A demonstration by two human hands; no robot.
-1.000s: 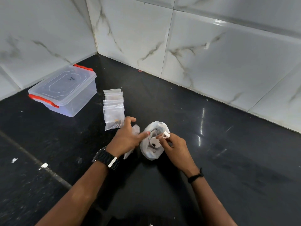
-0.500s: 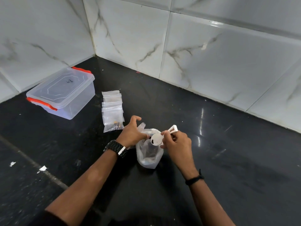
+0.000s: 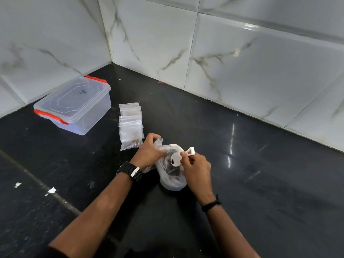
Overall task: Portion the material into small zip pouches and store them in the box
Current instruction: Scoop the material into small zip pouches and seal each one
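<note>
A person stands at a black stone counter (image 3: 260, 183) set into a corner of white marble-look wall tiles (image 3: 260, 75). At centre, a soft translucent bag (image 3: 172, 180) rests on the counter, holding dark, mixed material that cannot be identified through the plastic. The left hand (image 3: 149, 152), with a black wristwatch (image 3: 131, 171) on its wrist, is closed around a small clear pouch (image 3: 158, 143) at the bag's left rim; whether the pouch mouth is open is hard to tell from here. The right hand (image 3: 197, 168), with a thin black band (image 3: 211, 205) on its wrist, pinches the handle of a white scoop (image 3: 177, 158) between thumb and fingertips, the round bowl of the scoop tipped over the bag's open top and facing the pouch. Just beyond the left hand, a short overlapping row of zip pouches (image 3: 131, 125) lies flat; the nearest shows a little dark content at its bottom edge. Farther left, near the wall, sits the clear storage box (image 3: 74, 106) with its lid on and red latches at both ends, well apart from the hands.
</note>
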